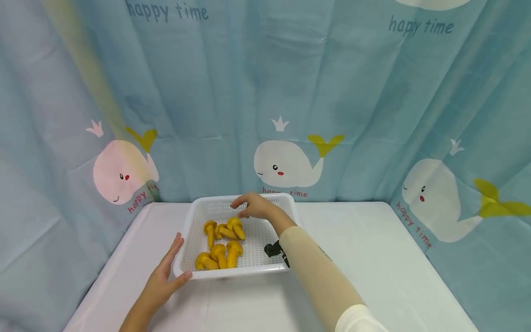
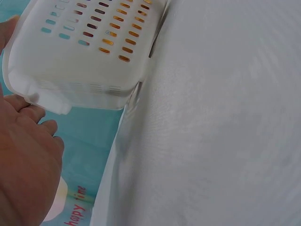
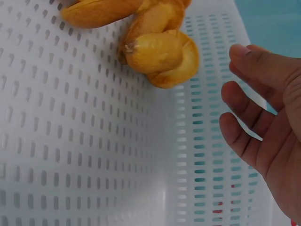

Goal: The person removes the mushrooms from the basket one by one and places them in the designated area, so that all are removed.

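Several yellow mushrooms (image 1: pixel 234 253) lie in two loose groups in the left half of a white plastic basket (image 1: pixel 237 275). My right hand (image 1: pixel 254 207) hovers over the back of the basket, just above the rearmost mushroom (image 1: pixel 235 227). In the right wrist view its fingers are loosely bent and apart from the mushrooms (image 3: pixel 160 56), with nothing between them. My left hand (image 1: pixel 159 281) is at the basket's front left corner, thumb and fingers spread. Its thumb is by the near rim, its fingers along the left side; in the left wrist view the fingertips meet the rim.
The basket stands on a white-covered table (image 1: pixel 348 230), near its back edge. Behind and to both sides hangs a blue curtain (image 1: pixel 224 92) printed with whales. A small black object (image 1: pixel 272 249) shows beside the right forearm; I cannot tell what it is.
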### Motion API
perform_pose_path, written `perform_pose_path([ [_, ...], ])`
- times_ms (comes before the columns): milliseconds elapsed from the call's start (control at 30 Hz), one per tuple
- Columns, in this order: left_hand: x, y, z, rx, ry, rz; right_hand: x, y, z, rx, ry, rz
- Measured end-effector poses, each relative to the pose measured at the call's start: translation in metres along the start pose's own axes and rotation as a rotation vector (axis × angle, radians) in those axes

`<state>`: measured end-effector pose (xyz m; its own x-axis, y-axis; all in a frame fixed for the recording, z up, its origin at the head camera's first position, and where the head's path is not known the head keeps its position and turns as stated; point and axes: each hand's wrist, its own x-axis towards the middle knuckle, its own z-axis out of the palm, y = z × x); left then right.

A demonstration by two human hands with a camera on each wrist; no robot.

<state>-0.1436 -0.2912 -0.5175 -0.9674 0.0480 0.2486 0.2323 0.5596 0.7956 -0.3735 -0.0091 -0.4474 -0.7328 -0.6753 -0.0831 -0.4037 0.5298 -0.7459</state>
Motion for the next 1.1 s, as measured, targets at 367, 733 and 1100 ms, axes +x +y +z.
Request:
perform_pose_path([
  [367,-0.001,0.003,0.002,0.038,-0.009,-0.047,0.009,0.010,0.015,-0.050,-0.052,0.034],
  [733,-0.003,0.003,0.001,0.032,-0.006,-0.046,0.008,0.006,0.025,-0.076,-0.081,0.121],
  [1100,-0.001,0.002,0.001,0.033,-0.010,-0.011,0.004,0.012,0.018,-0.134,-0.045,0.075],
])
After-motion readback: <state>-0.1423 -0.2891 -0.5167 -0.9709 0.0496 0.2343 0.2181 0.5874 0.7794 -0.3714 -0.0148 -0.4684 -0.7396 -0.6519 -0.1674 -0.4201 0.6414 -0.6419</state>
